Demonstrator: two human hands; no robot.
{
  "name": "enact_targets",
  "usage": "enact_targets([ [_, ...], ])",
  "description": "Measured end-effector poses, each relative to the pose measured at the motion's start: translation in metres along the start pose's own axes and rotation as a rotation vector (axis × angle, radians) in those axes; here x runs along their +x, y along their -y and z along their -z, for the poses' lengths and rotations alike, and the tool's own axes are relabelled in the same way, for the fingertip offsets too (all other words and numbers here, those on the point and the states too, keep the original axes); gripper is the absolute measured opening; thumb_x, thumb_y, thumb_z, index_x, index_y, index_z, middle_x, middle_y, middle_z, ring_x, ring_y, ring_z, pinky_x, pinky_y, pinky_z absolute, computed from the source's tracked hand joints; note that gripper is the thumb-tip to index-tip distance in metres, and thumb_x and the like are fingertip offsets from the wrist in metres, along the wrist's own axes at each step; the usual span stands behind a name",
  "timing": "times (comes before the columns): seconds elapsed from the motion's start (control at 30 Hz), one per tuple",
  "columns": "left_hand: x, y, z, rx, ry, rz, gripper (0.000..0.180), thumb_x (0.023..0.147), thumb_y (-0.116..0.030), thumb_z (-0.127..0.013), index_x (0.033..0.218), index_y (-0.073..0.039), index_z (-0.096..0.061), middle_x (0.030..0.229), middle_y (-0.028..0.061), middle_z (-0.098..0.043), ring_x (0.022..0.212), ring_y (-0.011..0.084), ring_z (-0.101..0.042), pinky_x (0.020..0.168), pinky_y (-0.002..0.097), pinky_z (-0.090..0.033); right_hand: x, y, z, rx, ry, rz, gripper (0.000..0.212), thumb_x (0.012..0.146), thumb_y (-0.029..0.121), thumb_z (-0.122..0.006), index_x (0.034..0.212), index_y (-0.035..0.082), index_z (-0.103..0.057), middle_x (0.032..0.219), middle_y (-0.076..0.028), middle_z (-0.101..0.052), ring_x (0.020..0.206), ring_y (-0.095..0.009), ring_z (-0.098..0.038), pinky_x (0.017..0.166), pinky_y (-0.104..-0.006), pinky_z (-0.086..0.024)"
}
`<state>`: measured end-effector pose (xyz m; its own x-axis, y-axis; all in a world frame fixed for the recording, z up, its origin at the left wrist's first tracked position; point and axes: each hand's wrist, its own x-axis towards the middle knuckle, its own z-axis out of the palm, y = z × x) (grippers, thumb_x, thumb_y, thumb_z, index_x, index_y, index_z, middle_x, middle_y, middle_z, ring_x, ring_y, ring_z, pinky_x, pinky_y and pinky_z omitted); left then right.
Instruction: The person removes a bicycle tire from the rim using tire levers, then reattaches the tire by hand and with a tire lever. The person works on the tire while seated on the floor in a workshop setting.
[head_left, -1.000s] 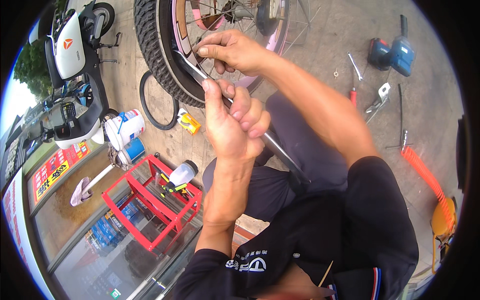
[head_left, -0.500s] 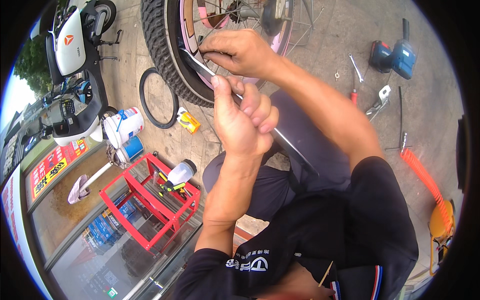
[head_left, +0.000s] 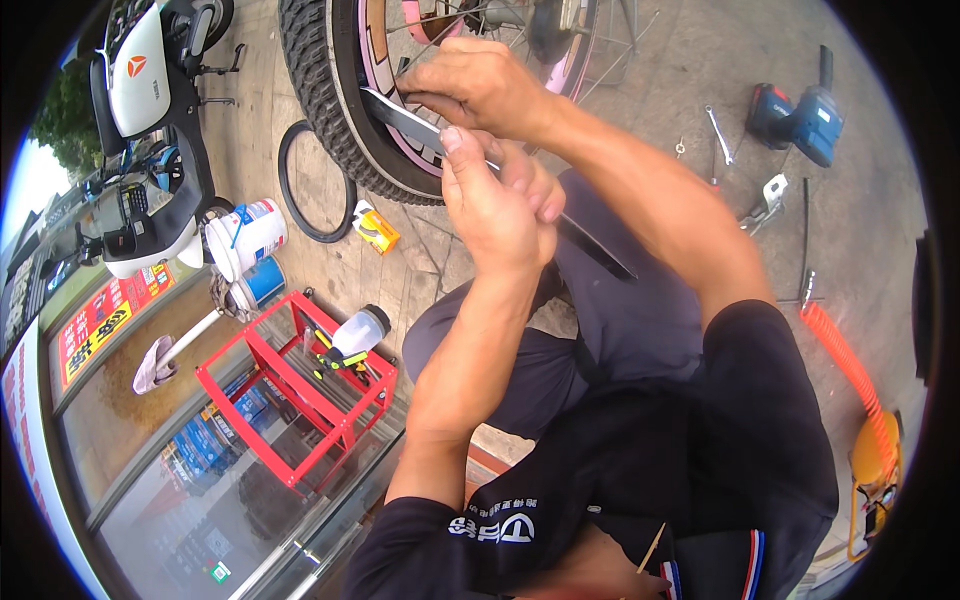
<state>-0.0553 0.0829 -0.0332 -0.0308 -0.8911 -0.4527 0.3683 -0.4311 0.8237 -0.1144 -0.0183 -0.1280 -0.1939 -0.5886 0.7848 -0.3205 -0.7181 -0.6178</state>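
Note:
A wheel with a knobby black tyre [head_left: 325,115] and a pink rim [head_left: 378,62] stands at the top of the view. My left hand [head_left: 503,200] is wrapped round a long flat metal tire lever [head_left: 412,124]. The lever's far tip sits between tyre and rim; its other end [head_left: 605,250] points back over my leg. Beside that tip, my right hand [head_left: 485,88] has its fingers closed at the rim by the spokes. Whatever those fingers pinch is hidden.
A black rubber ring [head_left: 290,190] and a yellow box [head_left: 376,228] lie left of the wheel. A red metal frame [head_left: 345,432] stands lower left. On the right are a blue cordless power tool [head_left: 815,125], a wrench [head_left: 719,135] and a coiled orange hose [head_left: 845,360].
My left hand has moved up and to the right, and the lever's near end has risen, so it lies flatter. My right hand stays at the rim.

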Motion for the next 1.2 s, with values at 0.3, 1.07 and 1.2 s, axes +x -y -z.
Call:
enact_targets([
  [0.3,-0.045,-0.036,-0.003,-0.219,0.071,0.242,0.033,0.108,-0.048,-0.04,0.104,-0.016,-0.047,0.071,-0.003,-0.038,0.05,0.0081,-0.03,0.042,0.0231,-0.027,-0.01,-0.004,-0.001,0.001,0.011,-0.023,0.018,0.081,0.016,-0.078,0.099,0.017,-0.074,0.08,-0.001,-0.069,0.076,-0.024,-0.065,0.069,-0.0369,-0.054],
  [1.07,0.054,0.111,0.07,0.892,-0.091,-0.454,0.038,0.109,-0.029,-0.041,0.098,0.001,-0.06,0.079,0.0115,-0.061,0.074,0.0215,-0.061,0.075,0.0381,-0.048,0.024,-0.03,0.018,0.32,0.374,0.05,0.014,0.087,0.013,-0.073,0.099,0.007,-0.07,0.081,-0.014,-0.068,0.073,-0.034,-0.068,0.063,-0.0396,-0.054],
  [1.2,0.077,0.169,0.086,0.674,-0.231,0.063,0.026,0.104,-0.021,-0.048,0.11,-0.001,-0.063,0.096,0.0126,-0.063,0.079,0.0241,-0.064,0.069,0.0364,-0.051,0.023,-0.023,0.023,0.353,0.367,0.039,0.013,0.087,0.011,-0.073,0.098,0.006,-0.069,0.08,-0.015,-0.068,0.073,-0.034,-0.069,0.062,-0.0415,-0.054],
])
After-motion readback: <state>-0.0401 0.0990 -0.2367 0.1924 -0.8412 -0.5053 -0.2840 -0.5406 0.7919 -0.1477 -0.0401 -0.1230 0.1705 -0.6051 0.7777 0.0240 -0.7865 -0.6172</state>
